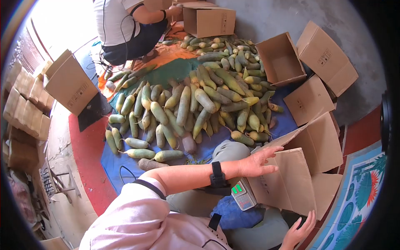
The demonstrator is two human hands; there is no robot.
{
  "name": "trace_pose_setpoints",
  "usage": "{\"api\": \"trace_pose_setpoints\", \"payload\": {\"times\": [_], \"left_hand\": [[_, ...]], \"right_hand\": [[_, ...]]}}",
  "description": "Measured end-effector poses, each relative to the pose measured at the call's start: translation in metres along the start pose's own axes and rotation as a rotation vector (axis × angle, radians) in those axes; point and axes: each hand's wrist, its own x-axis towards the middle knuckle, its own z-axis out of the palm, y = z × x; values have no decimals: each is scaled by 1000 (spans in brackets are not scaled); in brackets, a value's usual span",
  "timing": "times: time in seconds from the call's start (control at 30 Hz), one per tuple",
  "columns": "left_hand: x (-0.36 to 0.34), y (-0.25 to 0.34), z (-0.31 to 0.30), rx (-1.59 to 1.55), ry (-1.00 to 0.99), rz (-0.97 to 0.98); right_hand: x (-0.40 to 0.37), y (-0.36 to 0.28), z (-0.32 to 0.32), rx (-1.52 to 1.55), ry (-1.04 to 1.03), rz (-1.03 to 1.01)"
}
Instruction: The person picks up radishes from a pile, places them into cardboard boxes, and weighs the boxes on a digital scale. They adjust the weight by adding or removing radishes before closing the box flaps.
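My left hand (pixel 260 162) is at the upper left edge of an open cardboard box (pixel 287 181), its fingers apart and stretched over the flap. Lower right, my right hand (pixel 301 231) has its fingers spread beside the box's bottom corner. Between my knees, a digital scale (pixel 243 196) with lit green digits rests on blue cloth (pixel 235 213), partly under the box. A large pile of green, radish-like vegetables (pixel 183 104) lies in front of me on a blue sheet (pixel 109 160). Neither hand visibly grips anything.
A crouching person (pixel 121 29) is at the upper left, near another cardboard box (pixel 210 21). More open boxes (pixel 281 58) stand at the right. One box (pixel 71 85) stands at the left, beside stacked cartons (pixel 25 108). A leaf-patterned mat (pixel 354 204) lies at the lower right.
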Motion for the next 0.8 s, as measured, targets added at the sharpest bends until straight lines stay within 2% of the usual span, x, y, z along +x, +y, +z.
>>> {"api": "trace_pose_setpoints", "payload": {"times": [0.17, 0.4, 0.6, 0.8], "left_hand": [[7, -6, 1, -62, -4, 10], [15, -13, 16, -101, 25, 24], [14, -15, 20, -35, 8, -2], [15, -11, 24, -14, -32, -15]], "right_hand": [[-17, 3, -10, 25, 15, 42], [-42, 24, -4, 5, -165, 80], [-58, 24, 26, 184, -222, 177], [-62, 21, 30, 193, -133, 292]]}}
